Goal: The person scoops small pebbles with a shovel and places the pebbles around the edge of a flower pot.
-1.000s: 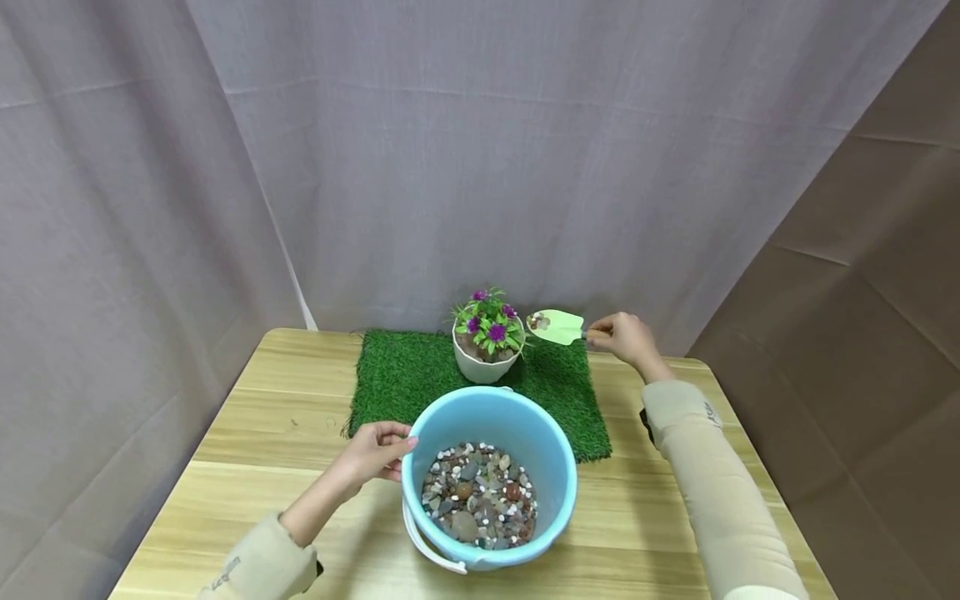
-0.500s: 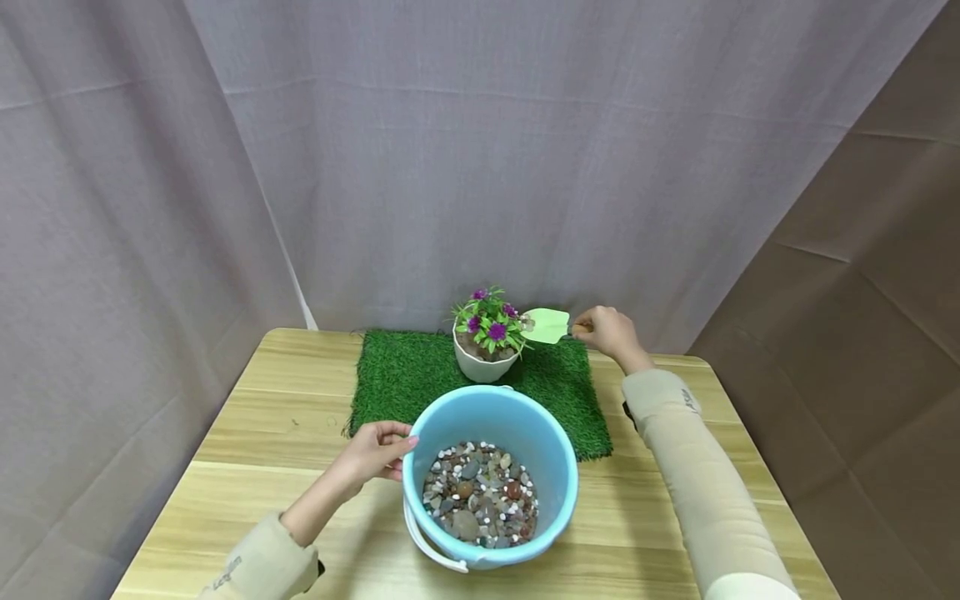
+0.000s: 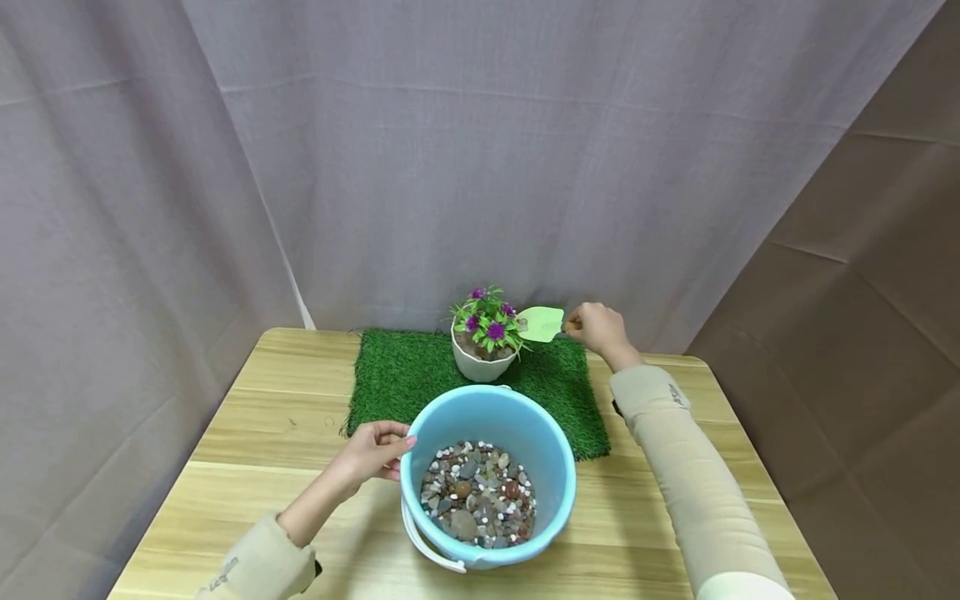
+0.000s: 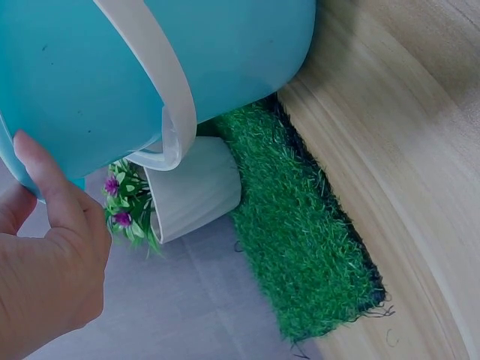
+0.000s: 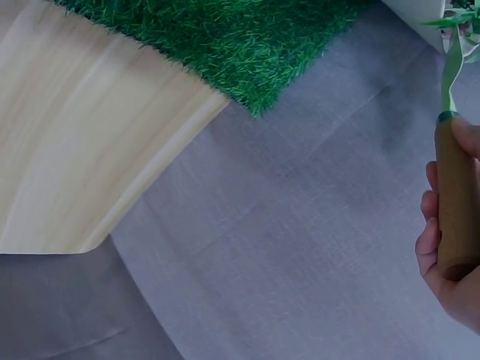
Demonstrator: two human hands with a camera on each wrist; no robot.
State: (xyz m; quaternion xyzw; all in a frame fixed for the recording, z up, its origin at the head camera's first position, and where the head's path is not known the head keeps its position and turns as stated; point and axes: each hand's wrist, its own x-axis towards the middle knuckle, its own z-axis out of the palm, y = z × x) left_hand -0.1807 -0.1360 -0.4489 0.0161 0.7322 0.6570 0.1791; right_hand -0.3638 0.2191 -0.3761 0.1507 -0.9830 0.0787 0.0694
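Note:
My left hand [image 3: 371, 454] pinches the left rim of a light blue bucket [image 3: 487, 408], thumb on top. Multicoloured pebbles [image 3: 483, 500] cover its bottom. In my right hand [image 3: 600, 327] is a garden trowel [image 3: 543, 324], gripped by its wooden handle [image 5: 456, 195]. The trowel's pale green blade points left, its tip among the leaves at the right rim of a white flowerpot [image 3: 483, 367]. A few stones show near that tip. The pot holds a plant with purple flowers [image 3: 496, 331] and stones at its base. Leaves partly hide the tip.
A green artificial grass mat [image 3: 405, 375] lies under the pot and behind the bucket on the wooden table [image 3: 262, 425]. The bucket's white handle [image 4: 169, 75] hangs down its near left side. Grey curtain [image 3: 480, 167] closes off the back.
My right hand has moved left with the trowel, bringing the blade's tip to the pot's rim. Fewer stones show on the blade. My left hand stays on the bucket.

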